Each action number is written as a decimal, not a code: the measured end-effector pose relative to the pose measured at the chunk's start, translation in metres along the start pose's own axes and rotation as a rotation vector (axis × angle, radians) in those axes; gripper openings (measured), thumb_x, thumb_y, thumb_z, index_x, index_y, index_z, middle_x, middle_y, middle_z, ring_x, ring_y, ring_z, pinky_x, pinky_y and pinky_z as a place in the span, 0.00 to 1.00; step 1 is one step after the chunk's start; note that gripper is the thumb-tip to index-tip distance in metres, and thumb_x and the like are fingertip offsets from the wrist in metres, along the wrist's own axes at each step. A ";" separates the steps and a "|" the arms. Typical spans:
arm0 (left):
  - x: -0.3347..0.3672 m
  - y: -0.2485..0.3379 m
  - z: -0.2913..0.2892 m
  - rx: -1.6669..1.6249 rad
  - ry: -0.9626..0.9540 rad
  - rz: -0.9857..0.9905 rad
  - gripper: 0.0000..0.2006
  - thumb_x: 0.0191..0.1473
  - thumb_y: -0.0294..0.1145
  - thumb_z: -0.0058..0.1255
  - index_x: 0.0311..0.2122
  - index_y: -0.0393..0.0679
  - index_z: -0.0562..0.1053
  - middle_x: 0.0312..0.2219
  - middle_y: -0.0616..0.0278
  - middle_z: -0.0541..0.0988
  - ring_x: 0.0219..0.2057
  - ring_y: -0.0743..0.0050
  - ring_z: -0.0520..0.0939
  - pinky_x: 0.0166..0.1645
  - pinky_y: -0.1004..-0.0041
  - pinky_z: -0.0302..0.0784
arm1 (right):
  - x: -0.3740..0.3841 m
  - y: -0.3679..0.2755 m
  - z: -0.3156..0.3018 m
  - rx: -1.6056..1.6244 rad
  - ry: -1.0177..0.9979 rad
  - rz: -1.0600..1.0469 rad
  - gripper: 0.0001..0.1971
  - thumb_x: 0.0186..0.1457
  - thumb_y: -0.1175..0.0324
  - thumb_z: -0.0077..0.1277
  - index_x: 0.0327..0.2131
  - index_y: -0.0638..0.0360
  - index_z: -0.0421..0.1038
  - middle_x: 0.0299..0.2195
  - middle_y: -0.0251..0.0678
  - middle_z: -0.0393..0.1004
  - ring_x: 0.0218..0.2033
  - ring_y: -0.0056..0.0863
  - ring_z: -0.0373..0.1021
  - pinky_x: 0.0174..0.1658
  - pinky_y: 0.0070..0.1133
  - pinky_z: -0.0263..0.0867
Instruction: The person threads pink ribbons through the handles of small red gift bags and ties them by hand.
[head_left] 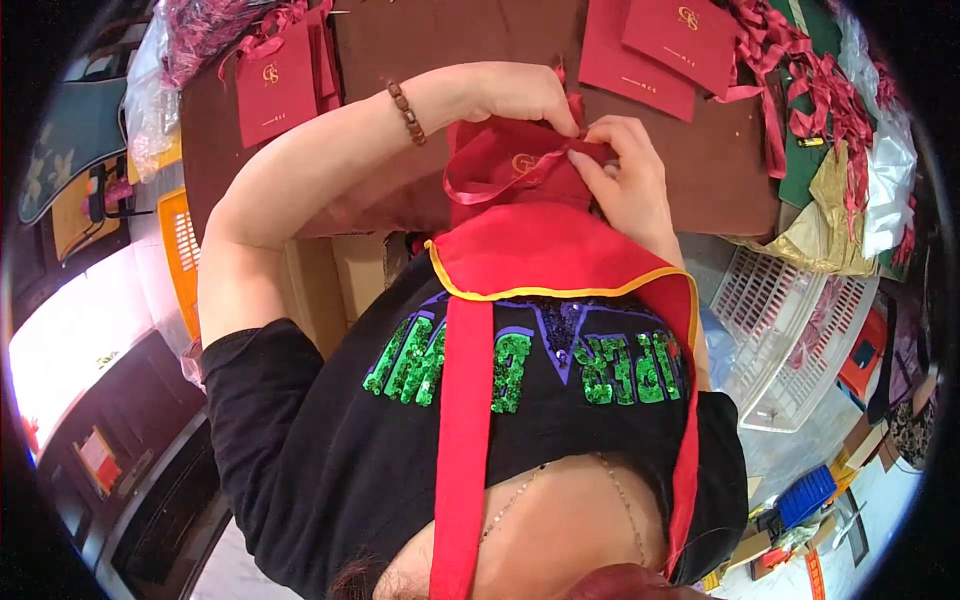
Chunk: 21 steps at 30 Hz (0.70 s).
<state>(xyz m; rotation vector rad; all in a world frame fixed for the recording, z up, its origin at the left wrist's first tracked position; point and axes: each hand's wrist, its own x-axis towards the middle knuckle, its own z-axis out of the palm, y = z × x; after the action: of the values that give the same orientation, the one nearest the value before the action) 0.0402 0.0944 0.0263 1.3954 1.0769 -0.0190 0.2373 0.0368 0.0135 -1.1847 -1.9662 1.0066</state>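
Observation:
A dark red paper gift bag [481,161] with gold print is in front of my chest, at the near edge of the table. A shiny red ribbon [478,194] loops across its face and runs up to its top right corner. My left hand [535,98] reaches over the bag from the far side, its fingers bent down and closed at that corner. From the right, my right hand [632,172] pinches the ribbon at the same corner, thumb toward me. The two hands' fingertips nearly meet. My fingers hide the exact spot where the ribbon joins the bag.
More red gift bags [275,90] stand at the table's far left. Flat red bags [640,60] lie at the far right, beside a heap of red ribbons [775,60]. The brown table [400,40] spans the far side. White plastic baskets [765,300] are at the right.

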 end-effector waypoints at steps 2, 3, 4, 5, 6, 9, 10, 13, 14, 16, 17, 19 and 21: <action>-0.001 0.000 0.001 -0.044 0.035 -0.020 0.12 0.47 0.34 0.47 0.28 0.35 0.76 0.20 0.74 0.71 0.26 0.86 0.66 0.33 0.78 0.61 | 0.001 -0.009 -0.004 0.000 -0.069 0.038 0.14 0.43 0.69 0.60 0.33 0.60 0.67 0.35 0.35 0.67 0.31 0.26 0.67 0.30 0.18 0.65; -0.001 0.001 0.002 -0.044 0.034 -0.019 0.12 0.47 0.34 0.47 0.28 0.35 0.76 0.20 0.74 0.71 0.26 0.86 0.66 0.33 0.78 0.61 | 0.001 -0.010 -0.003 -0.001 -0.069 0.039 0.14 0.43 0.69 0.60 0.33 0.60 0.67 0.35 0.35 0.67 0.31 0.26 0.67 0.30 0.18 0.65; -0.002 0.002 0.003 -0.018 0.048 -0.020 0.12 0.48 0.34 0.47 0.28 0.35 0.76 0.20 0.74 0.71 0.26 0.86 0.66 0.33 0.78 0.61 | 0.001 -0.011 -0.002 -0.062 -0.048 0.007 0.15 0.43 0.67 0.60 0.33 0.60 0.66 0.35 0.36 0.67 0.32 0.28 0.68 0.31 0.20 0.65; -0.002 0.002 0.003 0.008 0.063 -0.020 0.12 0.48 0.34 0.47 0.28 0.35 0.76 0.20 0.75 0.70 0.25 0.86 0.66 0.32 0.78 0.61 | 0.001 -0.012 0.000 -0.124 -0.026 -0.026 0.16 0.43 0.65 0.60 0.34 0.60 0.66 0.34 0.37 0.67 0.33 0.30 0.68 0.32 0.22 0.65; -0.002 0.002 0.003 0.008 0.063 -0.020 0.12 0.48 0.34 0.47 0.28 0.35 0.76 0.20 0.75 0.70 0.25 0.86 0.66 0.32 0.78 0.61 | 0.001 -0.012 0.003 -0.124 -0.026 -0.026 0.16 0.43 0.65 0.60 0.34 0.60 0.66 0.34 0.37 0.67 0.33 0.30 0.68 0.32 0.22 0.65; -0.004 0.003 0.003 0.012 0.062 0.026 0.12 0.48 0.34 0.46 0.28 0.36 0.77 0.20 0.75 0.70 0.24 0.86 0.65 0.30 0.78 0.61 | 0.001 -0.010 0.011 -0.202 0.027 -0.001 0.16 0.43 0.66 0.59 0.33 0.61 0.66 0.35 0.39 0.67 0.34 0.35 0.68 0.35 0.25 0.65; -0.006 0.006 0.002 0.017 0.069 -0.010 0.11 0.48 0.34 0.47 0.28 0.37 0.77 0.20 0.75 0.71 0.24 0.87 0.65 0.30 0.78 0.61 | 0.001 -0.011 0.013 -0.198 0.040 0.007 0.16 0.43 0.66 0.59 0.33 0.61 0.66 0.35 0.40 0.67 0.34 0.37 0.68 0.35 0.27 0.65; -0.006 0.003 0.005 -0.026 0.105 -0.028 0.11 0.48 0.34 0.49 0.28 0.37 0.78 0.20 0.75 0.71 0.24 0.87 0.65 0.30 0.79 0.61 | 0.001 -0.007 0.012 -0.176 0.060 -0.009 0.15 0.43 0.66 0.59 0.33 0.61 0.66 0.35 0.40 0.67 0.34 0.37 0.68 0.35 0.27 0.65; -0.006 0.002 0.006 -0.072 0.135 -0.009 0.10 0.48 0.34 0.51 0.28 0.38 0.78 0.20 0.75 0.72 0.24 0.87 0.66 0.30 0.79 0.61 | 0.001 -0.005 0.011 -0.157 0.067 -0.033 0.14 0.43 0.67 0.59 0.33 0.60 0.67 0.34 0.39 0.67 0.33 0.36 0.68 0.34 0.25 0.65; -0.009 0.005 0.006 -0.098 0.144 -0.002 0.10 0.48 0.35 0.52 0.29 0.38 0.78 0.21 0.75 0.73 0.24 0.88 0.66 0.30 0.79 0.61 | 0.001 -0.003 0.010 -0.123 0.053 -0.003 0.13 0.43 0.69 0.58 0.33 0.61 0.67 0.34 0.38 0.67 0.33 0.34 0.68 0.33 0.24 0.65; -0.010 0.007 0.006 -0.124 0.153 0.003 0.10 0.48 0.35 0.53 0.29 0.39 0.78 0.21 0.75 0.73 0.24 0.88 0.66 0.31 0.79 0.62 | 0.001 -0.002 0.010 -0.088 0.039 0.026 0.12 0.44 0.71 0.57 0.33 0.61 0.67 0.34 0.38 0.67 0.33 0.32 0.68 0.31 0.22 0.65; -0.004 -0.001 0.007 -0.139 0.165 0.014 0.10 0.47 0.35 0.53 0.28 0.39 0.78 0.21 0.75 0.73 0.24 0.88 0.66 0.31 0.80 0.61 | 0.001 0.000 0.009 -0.071 0.046 -0.007 0.12 0.43 0.73 0.57 0.33 0.61 0.67 0.34 0.38 0.67 0.32 0.30 0.68 0.30 0.20 0.64; -0.001 -0.008 0.007 -0.155 0.178 0.025 0.10 0.47 0.36 0.54 0.28 0.39 0.78 0.21 0.75 0.73 0.25 0.89 0.66 0.31 0.80 0.61 | 0.001 -0.001 0.008 -0.055 0.052 -0.043 0.11 0.43 0.74 0.57 0.32 0.62 0.68 0.34 0.37 0.67 0.32 0.28 0.67 0.29 0.19 0.64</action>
<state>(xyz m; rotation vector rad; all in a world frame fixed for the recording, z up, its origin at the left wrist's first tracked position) 0.0388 0.0864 0.0196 1.2877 1.1820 0.2066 0.2304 0.0350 0.0103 -1.1816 -1.9811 0.8968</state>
